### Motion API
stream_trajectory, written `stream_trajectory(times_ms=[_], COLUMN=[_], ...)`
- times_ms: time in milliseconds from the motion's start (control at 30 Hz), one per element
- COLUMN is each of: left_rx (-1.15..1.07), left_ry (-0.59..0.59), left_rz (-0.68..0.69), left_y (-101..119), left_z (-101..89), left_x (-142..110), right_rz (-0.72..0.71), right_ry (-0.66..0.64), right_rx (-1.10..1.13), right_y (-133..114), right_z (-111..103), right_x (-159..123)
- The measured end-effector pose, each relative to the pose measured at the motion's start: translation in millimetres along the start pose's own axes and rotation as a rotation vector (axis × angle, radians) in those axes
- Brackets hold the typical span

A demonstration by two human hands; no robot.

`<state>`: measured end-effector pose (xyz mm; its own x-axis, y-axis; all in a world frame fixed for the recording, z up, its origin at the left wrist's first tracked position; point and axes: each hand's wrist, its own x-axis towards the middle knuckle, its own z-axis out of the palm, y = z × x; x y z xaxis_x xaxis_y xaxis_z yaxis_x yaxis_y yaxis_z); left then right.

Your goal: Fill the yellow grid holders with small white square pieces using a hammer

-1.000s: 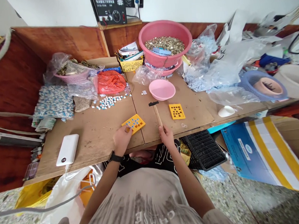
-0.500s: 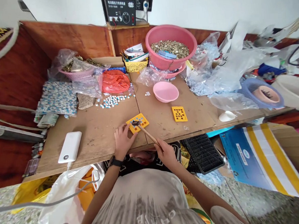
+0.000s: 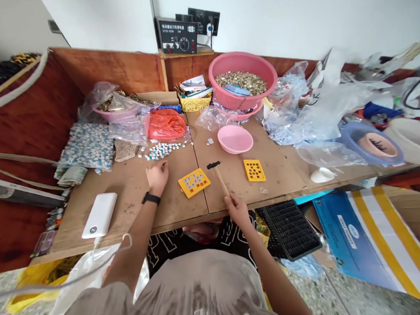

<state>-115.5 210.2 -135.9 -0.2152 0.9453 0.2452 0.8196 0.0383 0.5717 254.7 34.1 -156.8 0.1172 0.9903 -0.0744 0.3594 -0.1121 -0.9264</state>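
My right hand (image 3: 237, 210) is wrapped round the wooden handle of a small hammer (image 3: 221, 179). Its dark head rests over the table, just right of a yellow tray (image 3: 197, 189). Small blue-and-white pieces sit in several of the tray's square slots, while others along its front edge look brown. On the left, my left hand (image 3: 157, 176) has its fingers curled together just below a loose pile of small blue-and-white pieces (image 3: 162, 150). Whatever those fingertips hold, if anything, is too small to make out.
A second yellow tray (image 3: 254, 170) lies to the right, below a pink bowl (image 3: 235, 140). A white power bank (image 3: 99, 215) is at the left. Behind stand a large pink basin (image 3: 241, 64) of metal pieces and a red plastic bag (image 3: 166, 124). A paper cup (image 3: 321, 175) lies right.
My left hand has left the yellow tray and moved up and left to the loose pieces. The hammer has lifted off the tray and shifted right in my right hand.
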Motion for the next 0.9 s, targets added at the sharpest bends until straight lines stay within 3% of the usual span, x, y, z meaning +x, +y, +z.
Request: stream_trajectory(times_ms=[100,167,300,433,567,700,900], left_rx=[0.141,0.215,0.325,0.397,0.423,0.201,-0.18], left_ry=[0.014,-0.021,-0.143,-0.135,-0.167,-0.198,-0.34], left_rz=[0.141,0.216,0.304,0.309,0.335,0.47,0.497], left_y=[-0.8,-0.1,-4.2,-8.8,-0.1,20.5,56.3], left_z=[-6.3,-7.6,-5.7,-4.3,-3.4,-1.3,1.2], left_x=[49.1,67.6,80.0,87.1,94.2,73.3,-22.1], right_rz=[0.16,0.174,0.138,0.139,0.158,0.142,0.15], right_ry=[-0.079,-0.102,-0.159,-0.218,-0.206,-0.209,-0.196], right_rx=[0.231,0.318,0.351,0.37,0.378,0.376,0.392], right_y=[-0.6,-0.9,1.5,3.3,0.6,-1.5,1.8], right_z=[0.4,-1.4,-4.7,-5.9,-7.8,-9.5,-10.7], right_x=[11.1,14.1,15.1,16.3,16.9,16.5,16.7])
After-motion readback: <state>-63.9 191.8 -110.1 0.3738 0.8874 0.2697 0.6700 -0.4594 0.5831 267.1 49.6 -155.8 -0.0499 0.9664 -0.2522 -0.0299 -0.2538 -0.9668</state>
